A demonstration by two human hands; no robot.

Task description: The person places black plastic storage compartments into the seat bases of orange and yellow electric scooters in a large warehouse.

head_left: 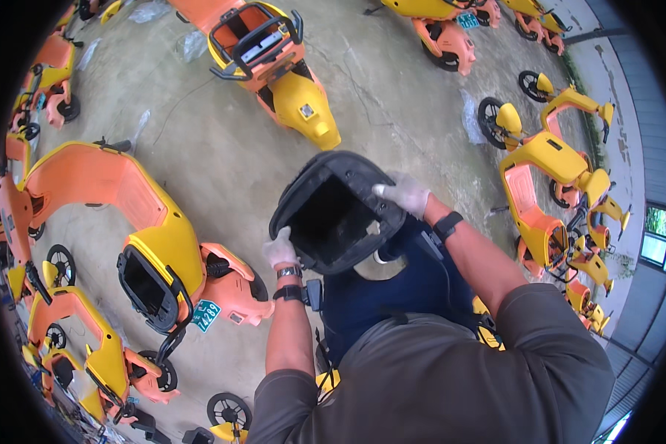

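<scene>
Both my gloved hands hold a black plastic storage bucket (303, 190), shaped like a scooter's under-seat tub, in front of my body. Its wide rim faces up toward me, and through an opening near its right side some light shows. My left hand (280, 250) grips the near left edge of the rim, thumb on top and fingers hidden beneath. At the far right edge my right hand (408, 194) has its thumb over the rim, the other fingers mostly out of sight. On the left stands a yellow and orange scooter (181, 244) with a similar black tub (144, 285) in its seat opening.
Another yellow and orange scooter (288, 96) stands ahead of me, with a black rack. More scooters (551, 166) line the right side by the wall, and others stand at far left. Crumpled clear plastic (470, 118) lies on the concrete floor (392, 96).
</scene>
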